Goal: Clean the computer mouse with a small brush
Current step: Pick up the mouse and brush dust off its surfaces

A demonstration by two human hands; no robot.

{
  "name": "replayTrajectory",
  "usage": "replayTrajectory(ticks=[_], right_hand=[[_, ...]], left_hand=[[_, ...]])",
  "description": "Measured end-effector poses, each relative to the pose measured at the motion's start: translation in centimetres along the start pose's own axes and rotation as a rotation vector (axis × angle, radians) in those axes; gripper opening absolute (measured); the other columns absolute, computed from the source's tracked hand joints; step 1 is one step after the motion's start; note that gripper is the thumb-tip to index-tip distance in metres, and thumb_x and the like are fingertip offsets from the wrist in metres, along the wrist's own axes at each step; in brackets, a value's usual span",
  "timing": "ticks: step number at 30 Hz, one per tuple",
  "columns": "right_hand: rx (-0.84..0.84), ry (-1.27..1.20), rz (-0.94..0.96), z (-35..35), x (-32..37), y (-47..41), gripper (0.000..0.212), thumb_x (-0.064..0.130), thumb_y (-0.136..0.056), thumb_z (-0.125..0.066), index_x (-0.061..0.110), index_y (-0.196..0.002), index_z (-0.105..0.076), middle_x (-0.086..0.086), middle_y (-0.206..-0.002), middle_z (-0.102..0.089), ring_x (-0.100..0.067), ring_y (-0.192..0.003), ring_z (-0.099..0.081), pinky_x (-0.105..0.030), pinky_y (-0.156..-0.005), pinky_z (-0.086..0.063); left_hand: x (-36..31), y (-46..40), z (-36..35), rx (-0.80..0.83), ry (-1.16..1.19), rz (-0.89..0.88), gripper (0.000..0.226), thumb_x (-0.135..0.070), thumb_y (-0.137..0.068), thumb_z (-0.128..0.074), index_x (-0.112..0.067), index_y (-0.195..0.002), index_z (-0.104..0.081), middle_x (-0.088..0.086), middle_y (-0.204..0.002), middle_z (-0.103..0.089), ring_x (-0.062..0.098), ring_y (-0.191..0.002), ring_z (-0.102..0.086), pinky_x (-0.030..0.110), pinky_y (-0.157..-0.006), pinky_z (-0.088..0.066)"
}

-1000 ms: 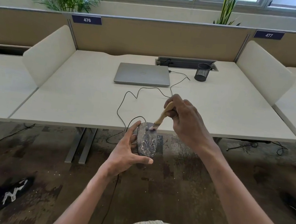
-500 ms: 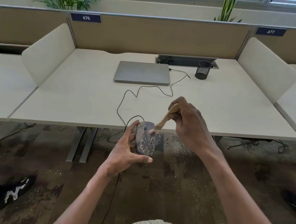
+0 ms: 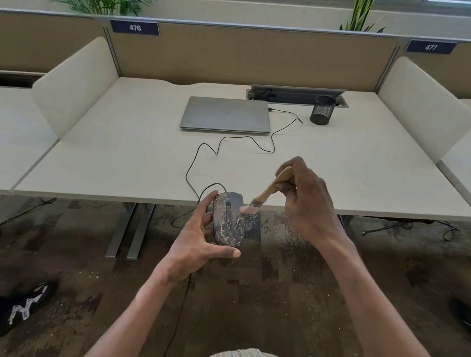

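My left hand (image 3: 197,240) cradles dusty mouse (image 3: 229,219) off near desk edge (image 3: 105,198), thumb under its near end. My right hand (image 3: 304,201) pinches brush (image 3: 266,193), bristles at mouse's far right shoulder. Advice: light short strokes, sweeping dust floorward; mouse tilted, cable (image 3: 201,156) slack.

We read two signs, both white numerals on dark blue plates fixed to the top edge of the desk partitions. Plate "476" (image 3: 135,27) sits on the partition (image 3: 244,56) behind the desk with the laptop. Plate "477" (image 3: 431,47) sits on the next partition to the right. A white mark on the black shoe (image 3: 22,307), lower left, we cannot make out
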State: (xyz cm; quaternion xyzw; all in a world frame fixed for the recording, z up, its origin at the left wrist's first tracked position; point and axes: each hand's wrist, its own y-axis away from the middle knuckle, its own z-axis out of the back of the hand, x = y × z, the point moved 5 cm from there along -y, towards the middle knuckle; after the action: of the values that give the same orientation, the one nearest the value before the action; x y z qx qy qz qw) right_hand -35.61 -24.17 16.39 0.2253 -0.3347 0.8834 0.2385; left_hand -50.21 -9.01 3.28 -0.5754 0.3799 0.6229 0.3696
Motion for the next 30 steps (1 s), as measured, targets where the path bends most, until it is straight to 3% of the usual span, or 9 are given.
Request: replayTrajectory(ticks=[7, 10, 12, 17, 23, 30], right_hand=[[-0.113, -0.039, -0.059, 0.1, -1.1, -0.6, 0.030, -0.007, -0.093, -0.058, 0.020, -0.104, -0.051, 0.007, -0.089, -0.065, -0.019, -0.088, -0.065, -0.029, -0.073, -0.053], [-0.157, -0.094, -0.112, -0.3, -1.4, -0.7, 0.040, -0.011, -0.092, -0.056, 0.027, -0.101, -0.047, 0.011, -0.087, -0.063, -0.002, -0.084, -0.065, -0.006, -0.069, -0.044], [-0.131, -0.139, -0.147, -0.7, -1.9, -0.5, 0.042, -0.015, -0.091, -0.053, 0.026, -0.100, -0.047, 0.014, -0.086, -0.062, 0.011, -0.084, -0.062, -0.002, -0.068, -0.042], [-0.032, -0.141, -0.209, -0.6, -3.3, -0.3, 0.038, -0.010, -0.093, -0.057, 0.026, -0.098, -0.050, 0.018, -0.088, -0.063, 0.015, -0.086, -0.061, -0.001, -0.068, -0.044], [-0.158, -0.179, -0.257, 0.1, -3.4, -1.1, 0.037, -0.015, -0.091, -0.053, 0.021, -0.100, -0.051, 0.018, -0.088, -0.062, 0.021, -0.083, -0.059, 0.001, -0.068, -0.041], [-0.044, -0.177, -0.215, -0.4, -2.9, -0.6, 0.037, -0.013, -0.092, -0.055, 0.023, -0.097, -0.051, 0.016, -0.086, -0.063, 0.014, -0.081, -0.061, -0.002, -0.066, -0.042]], left_hand=[[-0.1, -0.1, -0.1, 0.005, -0.024, -0.018, 0.130, -0.041, -0.044, -0.109, -0.065, -0.148, -0.034, 0.000, -0.150, -0.056, 0.018, -0.132, -0.065, 0.053, -0.109, -0.054], [-0.1, -0.1, 0.0, 0.002, -0.035, -0.022, 0.131, -0.042, -0.045, -0.108, -0.063, -0.150, -0.033, -0.001, -0.151, -0.055, 0.018, -0.132, -0.065, 0.053, -0.109, -0.055], [-0.1, -0.2, 0.2, -0.001, -0.039, -0.022, 0.132, -0.043, -0.045, -0.108, -0.062, -0.151, -0.032, -0.003, -0.151, -0.055, 0.017, -0.133, -0.064, 0.052, -0.109, -0.055], [0.2, -0.1, 0.4, -0.008, -0.031, -0.014, 0.132, -0.045, -0.043, -0.108, -0.063, -0.150, -0.034, -0.007, -0.145, -0.059, 0.013, -0.129, -0.067, 0.049, -0.107, -0.056], [-0.1, -0.3, 0.0, -0.002, -0.034, -0.022, 0.131, -0.043, -0.043, -0.108, -0.065, -0.149, -0.034, 0.002, -0.152, -0.054, 0.018, -0.132, -0.065, 0.051, -0.109, -0.055], [-0.2, -0.6, 0.4, -0.003, -0.048, -0.014, 0.133, -0.042, -0.044, -0.109, -0.061, -0.152, -0.033, -0.001, -0.149, -0.056, 0.020, -0.131, -0.065, 0.055, -0.109, -0.054]])
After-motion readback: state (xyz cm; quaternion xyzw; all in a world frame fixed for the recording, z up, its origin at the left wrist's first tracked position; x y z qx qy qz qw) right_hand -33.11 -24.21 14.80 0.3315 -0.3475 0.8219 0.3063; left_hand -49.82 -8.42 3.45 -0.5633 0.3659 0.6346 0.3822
